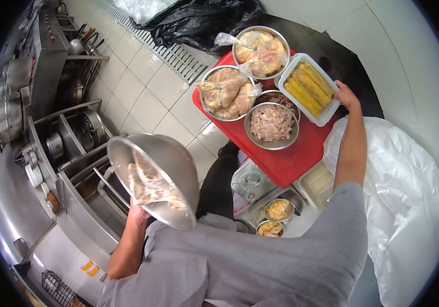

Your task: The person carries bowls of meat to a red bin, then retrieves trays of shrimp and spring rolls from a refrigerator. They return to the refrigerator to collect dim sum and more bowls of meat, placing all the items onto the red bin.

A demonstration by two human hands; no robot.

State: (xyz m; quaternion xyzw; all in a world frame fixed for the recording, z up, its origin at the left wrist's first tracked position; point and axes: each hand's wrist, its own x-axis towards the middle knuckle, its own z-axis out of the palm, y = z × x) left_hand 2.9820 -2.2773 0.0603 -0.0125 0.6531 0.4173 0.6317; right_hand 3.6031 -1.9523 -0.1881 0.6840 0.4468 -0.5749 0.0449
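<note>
My left hand grips the lower rim of a large metal bowl, which is tilted and holds pale pieces of meat. At the right, my right hand holds the edge of a white plastic basket with yellow rolls in it. The basket is over the right corner of a red board. Beside it are a metal bowl of bagged meat, another with bagged meat, and a bowl of chopped meat that partly covers a bowl of darker meat.
Below the red board are small bowls of orange food, a metal lid and a pale container. White plastic sheeting lies at the right, black bags at the top. Metal counters with pots line the left.
</note>
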